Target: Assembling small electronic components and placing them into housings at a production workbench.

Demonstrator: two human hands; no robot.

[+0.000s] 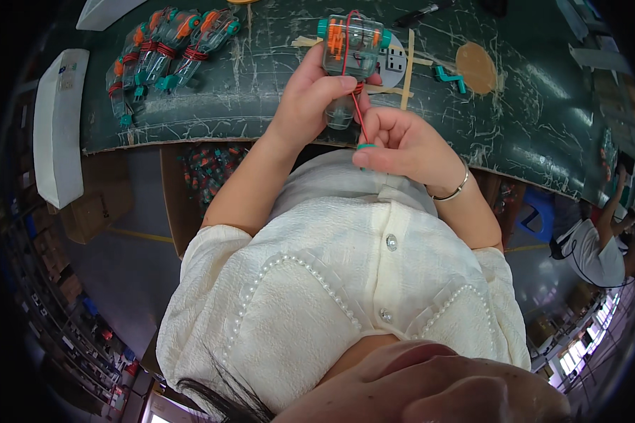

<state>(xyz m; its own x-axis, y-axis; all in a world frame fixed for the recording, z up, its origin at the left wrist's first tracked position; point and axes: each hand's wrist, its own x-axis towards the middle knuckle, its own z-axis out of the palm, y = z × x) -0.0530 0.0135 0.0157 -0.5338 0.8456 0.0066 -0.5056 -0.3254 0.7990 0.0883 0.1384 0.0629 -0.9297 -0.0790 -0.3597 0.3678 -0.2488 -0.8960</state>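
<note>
A clear gadget (356,60) with orange parts inside is held at the upper middle of the frame, above the edge of the green table (261,88). Its neck is gripped by the left hand (307,92), the fingers closed round it and the thumb laid across the front. A red cord (360,120) is wound about the neck, and its loose end is led down to a small green end piece (366,146), pinched between the thumb and curled fingers of the right hand (406,144). Similar gadgets (201,46) are laid together at upper left; a green crank (450,79) and a tan disc (476,67) are seen at upper right
</note>
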